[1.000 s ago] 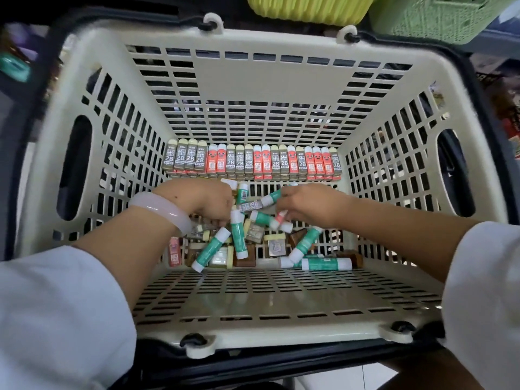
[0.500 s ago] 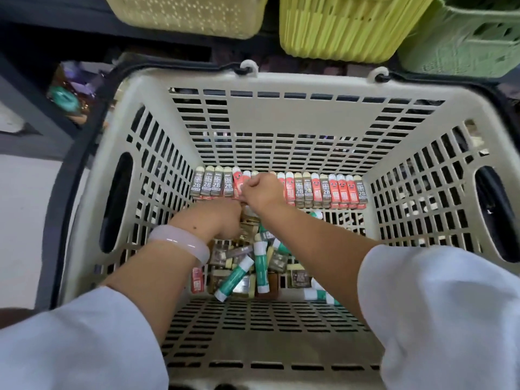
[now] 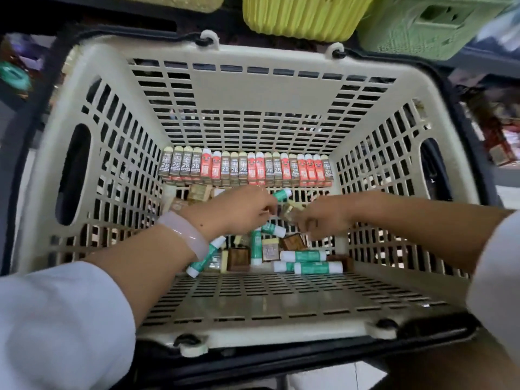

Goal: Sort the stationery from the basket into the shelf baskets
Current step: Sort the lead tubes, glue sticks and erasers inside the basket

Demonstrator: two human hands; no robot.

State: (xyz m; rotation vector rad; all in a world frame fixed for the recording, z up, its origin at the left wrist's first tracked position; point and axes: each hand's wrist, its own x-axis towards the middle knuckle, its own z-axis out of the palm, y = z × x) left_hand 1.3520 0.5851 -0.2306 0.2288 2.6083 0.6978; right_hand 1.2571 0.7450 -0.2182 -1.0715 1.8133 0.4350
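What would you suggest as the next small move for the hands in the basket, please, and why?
Probably lift the left hand clear of the basket and carry its green glue stick toward the shelf baskets. The stick looks already pinched and raised, while more sticks lie loose below; the right hand looks curled on something small.

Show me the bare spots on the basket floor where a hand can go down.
Free: the near strip of the cream basket floor, between the near wall and the loose glue sticks. Crowded: the middle heap of glue sticks and small boxes under both hands, and the far wall's row of 2B packs.
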